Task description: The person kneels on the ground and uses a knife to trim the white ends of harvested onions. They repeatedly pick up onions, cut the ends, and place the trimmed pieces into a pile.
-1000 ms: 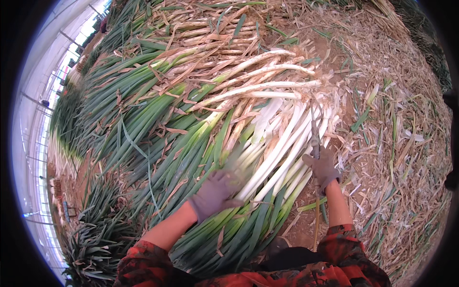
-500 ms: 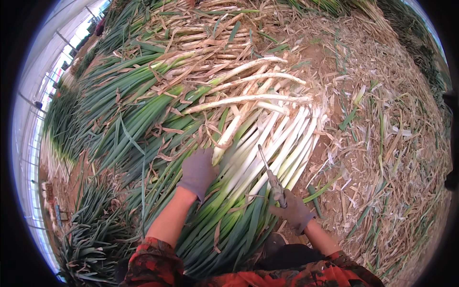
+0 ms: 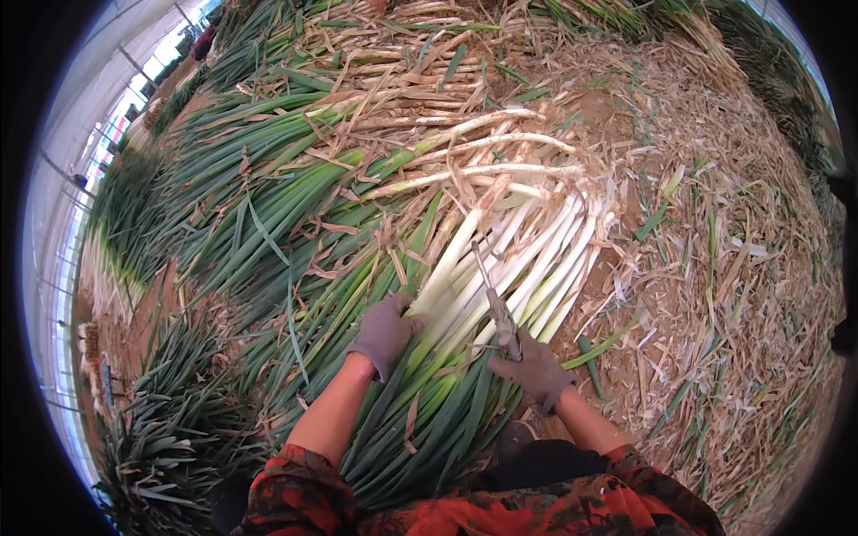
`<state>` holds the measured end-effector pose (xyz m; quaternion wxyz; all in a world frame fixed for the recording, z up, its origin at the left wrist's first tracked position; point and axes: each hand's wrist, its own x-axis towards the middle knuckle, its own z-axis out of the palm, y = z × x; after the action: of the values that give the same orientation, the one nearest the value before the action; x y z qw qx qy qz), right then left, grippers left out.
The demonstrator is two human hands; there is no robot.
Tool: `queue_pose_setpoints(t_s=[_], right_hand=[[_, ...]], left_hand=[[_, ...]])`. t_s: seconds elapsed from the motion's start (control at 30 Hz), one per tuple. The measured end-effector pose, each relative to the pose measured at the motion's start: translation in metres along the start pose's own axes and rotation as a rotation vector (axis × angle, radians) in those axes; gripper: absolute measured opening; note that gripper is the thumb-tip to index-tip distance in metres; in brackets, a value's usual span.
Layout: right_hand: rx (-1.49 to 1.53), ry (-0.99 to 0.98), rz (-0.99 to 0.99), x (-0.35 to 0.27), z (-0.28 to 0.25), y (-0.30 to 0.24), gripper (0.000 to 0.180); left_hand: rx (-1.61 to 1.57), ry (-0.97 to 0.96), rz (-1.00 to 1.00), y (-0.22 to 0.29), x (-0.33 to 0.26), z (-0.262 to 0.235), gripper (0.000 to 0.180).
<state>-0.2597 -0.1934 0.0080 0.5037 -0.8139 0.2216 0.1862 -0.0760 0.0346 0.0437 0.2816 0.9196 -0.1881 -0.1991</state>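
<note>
My left hand (image 3: pixel 384 332), in a grey glove, is closed round a long green onion (image 3: pixel 449 264). This stalk slants up and right, its lower shaft bare and white, with brown skin bunched near its root end. In my gloved right hand (image 3: pixel 538 372) is an air blow gun (image 3: pixel 503 323) with a thin metal nozzle, tipped up towards that shaft. Beneath both hands lies a pile of cleaned green onions (image 3: pixel 547 281), white shafts up and right, green leaves down and left. Several unpeeled green onions (image 3: pixel 483 171) lie just beyond, their shafts soiled and brownish.
A large heap of unpeeled green onions (image 3: pixel 268 161) spreads over the far left. Dry husks and leaf scraps (image 3: pixel 706 295) litter the soil to the right. More leaves (image 3: pixel 170 438) stand at the lower left. A translucent greenhouse wall (image 3: pixel 67 170) runs along the left edge.
Brown skin on the held green onion has slid up towards its root, baring more white shaft. Both hands have shifted: the left down and right, the right slightly up and left.
</note>
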Motion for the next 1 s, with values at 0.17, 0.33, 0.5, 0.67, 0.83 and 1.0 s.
queue_pose_setpoints(t_s=[0.17, 0.33, 0.5, 0.67, 0.83, 1.0], right_hand=[[0.083, 0.156, -0.027, 0.069, -0.048, -0.024, 0.092], [0.288, 0.324, -0.001, 0.128, -0.076, 0.007, 0.057], [0.194, 0.338, 0.028, 0.074, -0.086, -0.005, 0.072], [0.198, 0.44, -0.045, 0.012, -0.022, 0.057, 0.079], [0.018, 0.128, -0.041, -0.054, 0.01, 0.041, 0.075], [-0.07, 0.082, -0.013, -0.067, 0.027, 0.054, 0.067]], left_hand=[[-0.125, -0.116, -0.028, 0.003, -0.012, -0.006, 0.053], [0.237, -0.002, 0.279, 0.012, -0.057, 0.006, 0.047], [0.482, -0.088, 0.364, -0.023, -0.121, 0.004, 0.043], [0.578, 0.145, 0.7, 0.003, -0.044, 0.011, 0.041], [0.617, 0.043, 0.594, 0.036, 0.032, 0.056, 0.03], [0.192, 0.119, 0.177, 0.024, 0.013, 0.059, 0.043]])
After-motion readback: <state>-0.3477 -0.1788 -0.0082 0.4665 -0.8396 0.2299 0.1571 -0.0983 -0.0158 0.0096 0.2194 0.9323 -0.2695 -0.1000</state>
